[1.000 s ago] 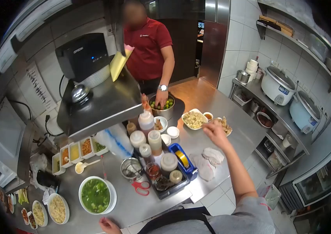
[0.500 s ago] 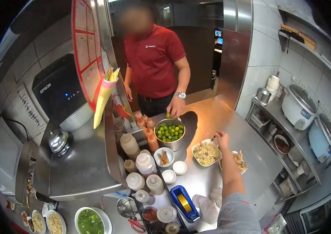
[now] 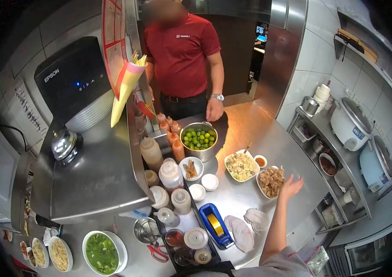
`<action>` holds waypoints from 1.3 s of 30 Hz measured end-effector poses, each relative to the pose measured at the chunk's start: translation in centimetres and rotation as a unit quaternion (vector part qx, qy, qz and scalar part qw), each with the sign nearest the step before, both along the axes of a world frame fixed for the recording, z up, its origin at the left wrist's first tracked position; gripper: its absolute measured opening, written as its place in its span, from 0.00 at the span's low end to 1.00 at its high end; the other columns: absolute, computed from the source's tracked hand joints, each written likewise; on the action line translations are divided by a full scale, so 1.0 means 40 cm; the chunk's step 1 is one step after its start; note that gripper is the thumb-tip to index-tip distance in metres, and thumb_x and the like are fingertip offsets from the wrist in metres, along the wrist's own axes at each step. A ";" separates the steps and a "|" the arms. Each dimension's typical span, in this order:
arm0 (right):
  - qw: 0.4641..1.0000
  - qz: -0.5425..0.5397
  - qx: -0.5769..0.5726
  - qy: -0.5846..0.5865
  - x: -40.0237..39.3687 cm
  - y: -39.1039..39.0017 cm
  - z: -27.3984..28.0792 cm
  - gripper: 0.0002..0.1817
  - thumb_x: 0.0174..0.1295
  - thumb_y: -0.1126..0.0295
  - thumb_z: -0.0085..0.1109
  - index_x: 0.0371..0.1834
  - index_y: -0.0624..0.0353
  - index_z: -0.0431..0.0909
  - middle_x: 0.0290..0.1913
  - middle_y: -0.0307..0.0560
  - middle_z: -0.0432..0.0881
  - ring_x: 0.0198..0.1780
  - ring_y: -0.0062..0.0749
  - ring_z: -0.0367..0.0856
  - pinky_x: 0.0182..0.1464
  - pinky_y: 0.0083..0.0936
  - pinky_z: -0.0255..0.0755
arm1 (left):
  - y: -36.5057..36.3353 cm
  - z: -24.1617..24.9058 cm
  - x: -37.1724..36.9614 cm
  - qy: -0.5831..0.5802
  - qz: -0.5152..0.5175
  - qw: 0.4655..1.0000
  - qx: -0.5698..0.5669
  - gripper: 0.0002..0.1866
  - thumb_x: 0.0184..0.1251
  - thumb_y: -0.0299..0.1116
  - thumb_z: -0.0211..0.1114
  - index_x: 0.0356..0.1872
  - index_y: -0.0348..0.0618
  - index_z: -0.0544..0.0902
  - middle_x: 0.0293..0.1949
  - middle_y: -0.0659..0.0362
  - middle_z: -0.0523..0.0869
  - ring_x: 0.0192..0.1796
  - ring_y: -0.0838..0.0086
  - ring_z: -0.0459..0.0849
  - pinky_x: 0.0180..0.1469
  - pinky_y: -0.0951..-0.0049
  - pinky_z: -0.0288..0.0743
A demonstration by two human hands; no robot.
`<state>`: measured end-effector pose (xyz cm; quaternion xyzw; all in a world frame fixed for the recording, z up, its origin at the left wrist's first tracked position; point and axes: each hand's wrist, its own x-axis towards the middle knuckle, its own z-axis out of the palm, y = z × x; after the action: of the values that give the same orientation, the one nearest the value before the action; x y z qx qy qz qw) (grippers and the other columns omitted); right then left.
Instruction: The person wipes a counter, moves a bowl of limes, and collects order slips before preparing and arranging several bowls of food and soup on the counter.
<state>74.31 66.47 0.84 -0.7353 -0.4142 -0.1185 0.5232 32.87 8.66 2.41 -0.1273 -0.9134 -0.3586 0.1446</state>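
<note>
My right hand point(image 3: 290, 188) is raised with its fingers spread and nothing in it, just right of a white bowl of brown fried pieces point(image 3: 271, 182). To the left of that bowl, a white bowl of fried rice point(image 3: 242, 166) holds a spoon leaning on its far rim. A small cup of reddish sauce point(image 3: 260, 161) stands between and behind the two bowls. My left hand does not show in the view.
A co-worker in a red shirt point(image 3: 184, 55) stands across the counter. Near them are a pot of green citrus point(image 3: 199, 141), sauce bottles point(image 3: 171, 175), a blue tape dispenser point(image 3: 215, 227), crumpled cloths point(image 3: 240, 233) and green soup point(image 3: 101, 253). Rice cookers point(image 3: 350, 123) occupy the right shelf.
My right hand has let go of the spoon at the rice bowl and moved right, opening its fingers. The sauce cup has come into sight. The co-worker's hand no longer holds a green fruit.
</note>
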 end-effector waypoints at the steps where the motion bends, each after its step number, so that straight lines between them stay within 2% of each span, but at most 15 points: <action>1: 0.988 0.043 -0.030 0.142 0.031 -0.024 -0.079 0.32 0.62 0.52 0.50 0.62 0.66 0.60 0.65 0.58 0.62 0.62 0.50 0.65 0.61 0.41 0.59 | 0.002 0.000 0.005 0.000 0.004 1.000 0.009 0.09 0.62 0.31 0.57 0.32 0.34 0.77 0.28 0.49 0.79 0.31 0.60 0.76 0.38 0.64 0.71; 3: 0.954 0.086 -0.060 0.280 0.047 -0.053 -0.138 0.32 0.64 0.49 0.46 0.63 0.62 0.60 0.66 0.54 0.61 0.62 0.47 0.65 0.60 0.43 0.61 | -0.023 -0.037 -0.013 -0.011 -0.006 1.000 0.015 0.08 0.62 0.31 0.57 0.33 0.34 0.78 0.29 0.49 0.79 0.31 0.61 0.76 0.38 0.65 0.71; 5: 0.590 0.352 0.045 0.725 -0.006 -0.105 -0.113 0.32 0.66 0.44 0.41 0.65 0.54 0.58 0.66 0.48 0.62 0.62 0.43 0.66 0.56 0.47 0.65 | -0.020 -0.024 -0.010 0.008 -0.022 1.000 0.007 0.09 0.61 0.31 0.58 0.33 0.33 0.78 0.30 0.49 0.80 0.33 0.61 0.77 0.39 0.65 0.72; 7: 0.632 0.324 0.010 0.704 -0.013 -0.123 -0.079 0.31 0.66 0.44 0.40 0.66 0.51 0.58 0.65 0.46 0.64 0.62 0.42 0.67 0.55 0.47 0.66 | -0.065 -0.120 -0.055 0.042 -0.046 0.998 0.032 0.03 0.63 0.25 0.54 0.35 0.36 0.74 0.27 0.57 0.75 0.28 0.73 0.72 0.31 0.75 0.67; 15: 0.712 0.420 -0.028 0.562 0.051 -0.054 -0.078 0.37 0.64 0.42 0.39 0.66 0.61 0.57 0.63 0.56 0.67 0.63 0.42 0.66 0.63 0.48 0.60 | -0.076 -0.083 -0.064 0.005 0.004 0.988 0.154 0.03 0.59 0.25 0.56 0.32 0.37 0.76 0.27 0.54 0.76 0.28 0.70 0.76 0.32 0.72 0.71; 16: 0.662 0.409 -0.017 0.628 0.040 -0.059 -0.014 0.36 0.66 0.44 0.37 0.66 0.62 0.57 0.63 0.55 0.66 0.64 0.43 0.65 0.63 0.49 0.58 | -0.095 -0.125 -0.089 -0.021 0.029 0.974 0.226 0.03 0.60 0.25 0.55 0.34 0.37 0.76 0.29 0.55 0.76 0.30 0.72 0.76 0.33 0.73 0.72; 18: 0.742 0.353 0.003 0.570 -0.131 -0.225 0.251 0.33 0.68 0.47 0.36 0.65 0.63 0.58 0.60 0.55 0.69 0.60 0.46 0.70 0.56 0.42 0.69 | -0.124 -0.144 -0.126 -0.074 0.054 0.928 0.361 0.05 0.63 0.26 0.55 0.37 0.37 0.76 0.34 0.58 0.76 0.34 0.76 0.76 0.37 0.75 0.73; 20: 0.560 0.605 0.026 0.565 -0.185 -0.291 0.349 0.34 0.66 0.45 0.40 0.64 0.62 0.61 0.59 0.53 0.71 0.59 0.45 0.71 0.56 0.41 0.69 | -0.136 -0.116 -0.174 -0.100 0.063 0.897 0.426 0.05 0.65 0.26 0.54 0.38 0.37 0.75 0.36 0.59 0.76 0.36 0.78 0.76 0.40 0.77 0.73; 21: 0.557 0.609 0.024 0.565 -0.230 -0.340 0.380 0.34 0.66 0.45 0.40 0.64 0.62 0.61 0.59 0.53 0.71 0.59 0.45 0.71 0.56 0.41 0.69 | -0.143 -0.102 -0.202 -0.106 0.030 0.892 0.437 0.09 0.67 0.29 0.53 0.42 0.36 0.76 0.40 0.57 0.78 0.40 0.76 0.76 0.45 0.76 0.72; 23: 0.306 0.826 -0.045 0.471 -0.340 -0.477 0.440 0.31 0.65 0.47 0.44 0.60 0.63 0.65 0.55 0.53 0.75 0.55 0.43 0.74 0.54 0.38 0.70 | -0.150 -0.085 -0.253 -0.114 -0.008 0.888 0.446 0.12 0.69 0.32 0.51 0.46 0.35 0.76 0.44 0.56 0.79 0.44 0.73 0.77 0.49 0.75 0.71; 27: 0.130 0.917 -0.279 0.254 -0.649 -0.822 0.471 0.21 0.65 0.63 0.49 0.57 0.64 0.68 0.48 0.53 0.78 0.50 0.39 0.78 0.53 0.33 0.71 | -0.116 -0.064 -0.375 -0.277 -0.143 0.866 0.391 0.31 0.73 0.52 0.35 0.61 0.36 0.69 0.60 0.50 0.72 0.62 0.66 0.69 0.65 0.69 0.58; 30: 0.131 0.879 -0.444 0.112 -0.808 -0.967 0.355 0.21 0.62 0.73 0.53 0.59 0.66 0.66 0.51 0.51 0.77 0.53 0.34 0.75 0.53 0.28 0.69 | -0.081 -0.019 -0.451 -0.332 -0.294 0.775 0.451 0.37 0.70 0.60 0.33 0.67 0.38 0.58 0.65 0.51 0.64 0.68 0.66 0.59 0.69 0.68 0.52; 31: 0.122 0.879 -0.457 0.058 -0.838 -0.998 0.320 0.22 0.61 0.76 0.53 0.60 0.66 0.65 0.53 0.50 0.76 0.54 0.32 0.74 0.54 0.26 0.68 | -0.091 0.059 -0.454 -0.335 -0.354 0.679 0.550 0.37 0.70 0.60 0.36 0.67 0.38 0.55 0.66 0.51 0.63 0.69 0.68 0.58 0.68 0.67 0.52; 35: 0.191 0.846 -0.493 0.071 -0.882 -1.105 0.383 0.17 0.61 0.76 0.52 0.55 0.65 0.71 0.47 0.50 0.78 0.49 0.34 0.76 0.50 0.25 0.69 | -0.263 0.223 -0.604 -0.175 -0.311 0.714 0.602 0.31 0.72 0.54 0.39 0.59 0.35 0.66 0.58 0.51 0.73 0.58 0.70 0.72 0.61 0.68 0.63; 39: 0.325 0.824 -0.462 0.040 -0.895 -1.087 0.395 0.20 0.64 0.73 0.51 0.59 0.66 0.67 0.47 0.45 0.79 0.41 0.24 0.76 0.42 0.18 0.69 | -0.549 0.285 -0.817 0.046 -0.052 0.757 0.650 0.18 0.72 0.43 0.43 0.42 0.39 0.75 0.41 0.57 0.79 0.46 0.74 0.77 0.50 0.73 0.69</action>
<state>38.51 22.99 16.64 -0.1444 -0.7742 0.6137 -0.0555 0.21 -13.28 13.81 -0.0662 -0.4448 -0.8669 0.2151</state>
